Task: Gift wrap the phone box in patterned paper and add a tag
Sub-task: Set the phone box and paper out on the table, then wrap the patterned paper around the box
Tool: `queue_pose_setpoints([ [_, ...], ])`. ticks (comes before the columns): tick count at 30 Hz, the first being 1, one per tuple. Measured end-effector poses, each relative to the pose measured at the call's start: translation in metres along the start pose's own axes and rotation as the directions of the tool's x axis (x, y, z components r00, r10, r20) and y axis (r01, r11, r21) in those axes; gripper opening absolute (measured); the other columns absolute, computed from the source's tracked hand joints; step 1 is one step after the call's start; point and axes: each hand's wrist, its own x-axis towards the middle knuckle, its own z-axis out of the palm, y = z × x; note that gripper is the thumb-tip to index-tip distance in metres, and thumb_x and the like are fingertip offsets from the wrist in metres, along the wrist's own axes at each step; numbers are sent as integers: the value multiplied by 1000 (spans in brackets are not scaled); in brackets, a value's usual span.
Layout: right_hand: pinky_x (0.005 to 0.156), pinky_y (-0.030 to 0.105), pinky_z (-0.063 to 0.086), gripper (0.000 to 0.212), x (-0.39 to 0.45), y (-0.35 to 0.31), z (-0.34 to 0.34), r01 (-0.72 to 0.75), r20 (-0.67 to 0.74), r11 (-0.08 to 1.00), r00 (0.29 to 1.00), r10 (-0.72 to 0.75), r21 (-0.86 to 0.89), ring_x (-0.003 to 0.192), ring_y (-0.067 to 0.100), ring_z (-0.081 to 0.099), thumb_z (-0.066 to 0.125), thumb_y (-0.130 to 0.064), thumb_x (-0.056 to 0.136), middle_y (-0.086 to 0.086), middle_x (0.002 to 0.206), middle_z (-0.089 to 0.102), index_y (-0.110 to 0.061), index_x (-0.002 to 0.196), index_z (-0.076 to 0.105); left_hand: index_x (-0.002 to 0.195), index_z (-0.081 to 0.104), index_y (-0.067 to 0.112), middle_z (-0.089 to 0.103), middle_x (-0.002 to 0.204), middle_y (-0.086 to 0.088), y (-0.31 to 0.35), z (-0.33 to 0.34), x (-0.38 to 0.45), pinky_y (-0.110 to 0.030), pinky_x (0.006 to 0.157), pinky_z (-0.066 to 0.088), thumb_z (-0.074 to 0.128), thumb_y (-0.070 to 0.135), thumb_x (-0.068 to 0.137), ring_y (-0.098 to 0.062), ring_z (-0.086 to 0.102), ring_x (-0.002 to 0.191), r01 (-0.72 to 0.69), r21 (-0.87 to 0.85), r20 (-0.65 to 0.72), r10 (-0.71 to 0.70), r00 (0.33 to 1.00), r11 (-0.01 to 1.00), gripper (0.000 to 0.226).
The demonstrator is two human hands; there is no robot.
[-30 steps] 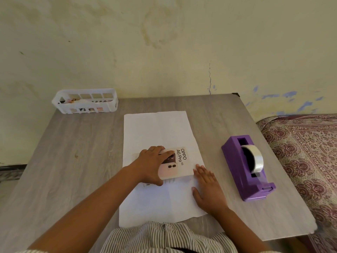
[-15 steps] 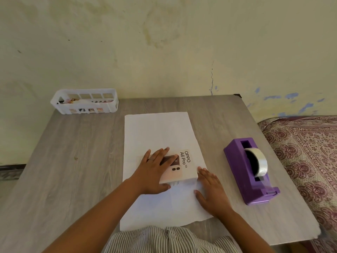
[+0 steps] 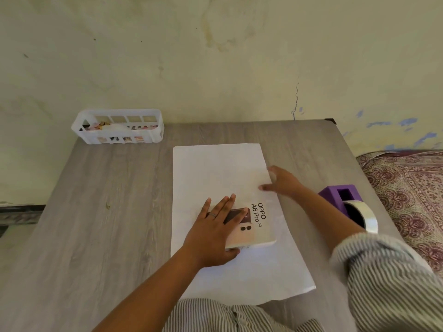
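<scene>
A white sheet of wrapping paper (image 3: 215, 168) lies plain side up on the grey wooden table (image 3: 107, 212). On its near half rests the phone box (image 3: 261, 226), printed "OPPO A6 Pro". My left hand (image 3: 215, 231) presses flat on the box's left part, fingers straight, thumb along its near side. My right hand (image 3: 282, 183) reaches over the paper's right edge beyond the box. Its thumb lies on top of the sheet and the fingers sit at the edge, pinching it. That edge looks slightly raised and is blurred.
A purple tape dispenser (image 3: 335, 195) with a clear tape roll (image 3: 369, 219) stands right of the paper, partly behind my right sleeve. A white plastic basket (image 3: 153, 137) holding small items sits at the back left by the wall. A patterned bedspread (image 3: 407, 183) lies beyond the table's right edge.
My right hand left the paper's near right part and moved forward to the sheet's right edge beyond the box. My left hand stays flat on the box.
</scene>
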Motion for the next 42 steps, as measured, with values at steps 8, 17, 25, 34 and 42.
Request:
queue_pose_setpoints([
  [8, 79, 32, 40, 69, 52, -32, 11, -106, -129, 909, 977, 171, 403, 112, 32, 52, 72, -10, 81, 14, 121, 53, -2, 135, 31, 150, 4, 34, -4, 159, -4, -1, 1, 0, -54, 115, 7, 46, 65, 77, -23, 5, 146, 8, -27, 1, -8, 1000, 1000, 90],
  [17, 87, 42, 50, 20, 33, -39, 7, -35, -127, 693, 975, 181, 720, 92, 30, 61, 67, 6, 78, 13, 99, 65, -4, 95, 65, 149, 1, 37, -11, 158, 2, -2, -4, 2, -49, 116, -4, 37, 79, 78, -17, -5, 146, 21, -37, 29, -20, 999, 999, 90],
  [25, 76, 29, 53, 24, -33, -7, 9, 189, -261, 692, 965, 0, 697, 80, 16, 69, 64, 11, 76, 1, 82, 73, -9, 88, 70, 149, 4, 37, -8, 158, 6, -1, -8, 3, -44, 117, -8, 35, 80, 78, -16, -3, 146, 34, -18, 53, -33, 998, 999, 89],
  [34, 77, 26, 57, 21, -94, 25, 11, 326, -237, 777, 943, -232, 538, 78, 17, 71, 62, 16, 78, 12, 83, 72, -1, 72, 72, 142, 35, 31, 38, 146, 5, 2, -27, 3, -32, 109, 22, 48, 66, 83, -19, 32, 135, 85, -115, 73, -77, 994, 990, 70],
  [42, 65, 10, 51, 12, -115, 42, 17, 279, -199, 846, 958, -208, 455, 71, 2, 70, 63, 9, 82, 11, 88, 70, 2, 80, 73, 128, 55, 14, 58, 129, -4, 48, -42, -38, -26, 101, 40, 47, 38, 94, -17, 55, 118, -93, -75, -12, 92, 996, 993, 42],
])
